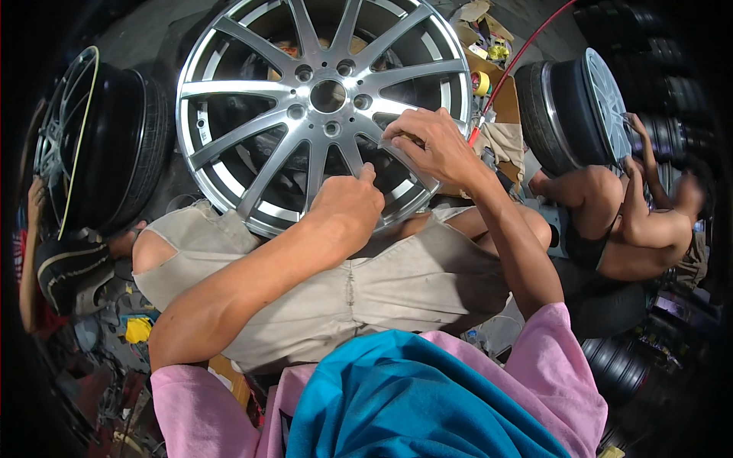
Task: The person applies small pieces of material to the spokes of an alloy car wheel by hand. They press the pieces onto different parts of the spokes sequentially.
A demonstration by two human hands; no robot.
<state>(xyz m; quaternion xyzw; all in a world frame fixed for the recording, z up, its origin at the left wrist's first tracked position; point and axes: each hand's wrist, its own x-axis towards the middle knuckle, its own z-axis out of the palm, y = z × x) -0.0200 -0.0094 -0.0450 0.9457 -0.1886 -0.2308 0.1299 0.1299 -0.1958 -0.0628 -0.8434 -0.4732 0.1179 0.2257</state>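
Note:
A silver multi-spoke alloy wheel rim (pixel 314 149) lies face up before my knees, with a round centre bore and bolt holes around it. My left hand (pixel 347 210) is closed over its near spokes, one finger stretched onto a spoke; whether the curled fingers hold anything is hidden. Bent over a right-hand spoke, my right hand (pixel 439 149) pinches something small. A pale, thin edge and a brownish bit show at its fingertips, too little to name.
At left, another person handles an upright wheel (pixel 76 153); a tyre (pixel 153 141) stands behind it. At right, a crouching person touches a second wheel (pixel 607 107). A cardboard box (pixel 504 91) with a yellow tape roll (pixel 480 83) and a red hose (pixel 527 49) are beyond my right hand.

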